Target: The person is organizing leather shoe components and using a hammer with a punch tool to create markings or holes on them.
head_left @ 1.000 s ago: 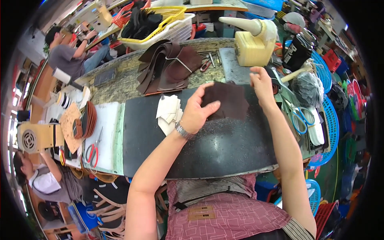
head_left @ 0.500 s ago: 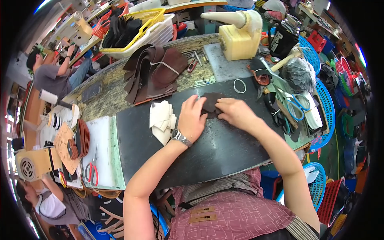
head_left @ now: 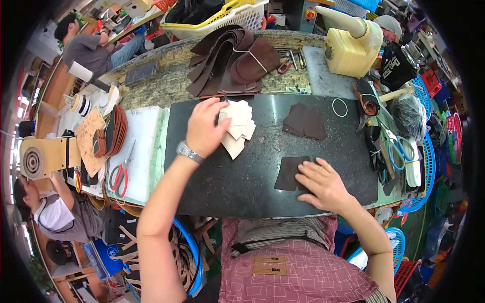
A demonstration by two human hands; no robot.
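My left hand (head_left: 206, 127) is at the left edge of a fanned pile of cream-coloured flat pieces (head_left: 242, 121), its thumb and fingers apart and the thumb over the pile's edge. Near the front of the black work mat (head_left: 242, 187), my right hand (head_left: 323, 186) lies with fingers spread on the right side of a single dark brown leather-like piece (head_left: 289, 174). Its fingers cover part of that piece. Farther back on the mat lies a small overlapping stack of similar dark brown pieces (head_left: 305, 121).
Behind the mat lies a banded bundle of brown leather (head_left: 227, 60). Red-handled scissors (head_left: 120, 177) rest on the white board at left. Blue-handled scissors (head_left: 396, 146) and a yellowish container with a spout (head_left: 353, 48) are on the right. Two other people sit at left.
My hands have moved apart from the brown stack. The left went to the cream pile; the right came nearer with one brown piece now under it. The view has shifted.
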